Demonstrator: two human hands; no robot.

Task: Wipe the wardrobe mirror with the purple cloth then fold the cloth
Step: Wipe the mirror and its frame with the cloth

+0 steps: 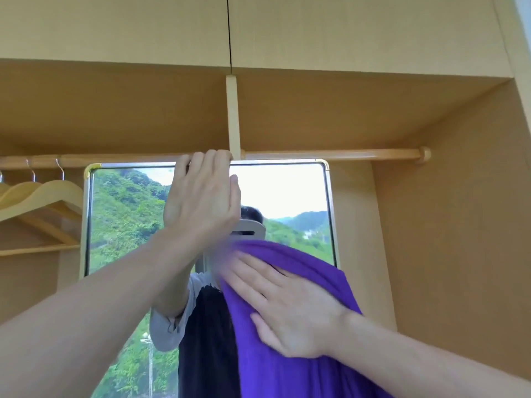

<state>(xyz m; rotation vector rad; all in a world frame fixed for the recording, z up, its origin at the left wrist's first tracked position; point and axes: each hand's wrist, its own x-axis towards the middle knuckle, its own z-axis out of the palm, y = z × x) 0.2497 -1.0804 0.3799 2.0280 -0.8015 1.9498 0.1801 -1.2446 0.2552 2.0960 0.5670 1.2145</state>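
Right hand [290, 308] flat on purple cloth [301, 369] against the mirror [290, 191]; left hand [201, 199] hooked on mirror's top edge.

Mirror as reference: it stands inside an open wardrobe [448, 225], top edge just under the wooden rail [344, 154]. Left hand fingers curled over the mirror's top frame near its middle, thumb lying against the glass, gripping the frame. Right hand is lower, over the mirror's centre-right, fingers spread and extended, palm pressing the cloth to the glass, not pinching it. Cloth covers the mirror's lower right part and hangs down out of view. Wooden hangers [43, 196] hang from the rail left of the mirror. Glass above the cloth reflects green hills and sky.
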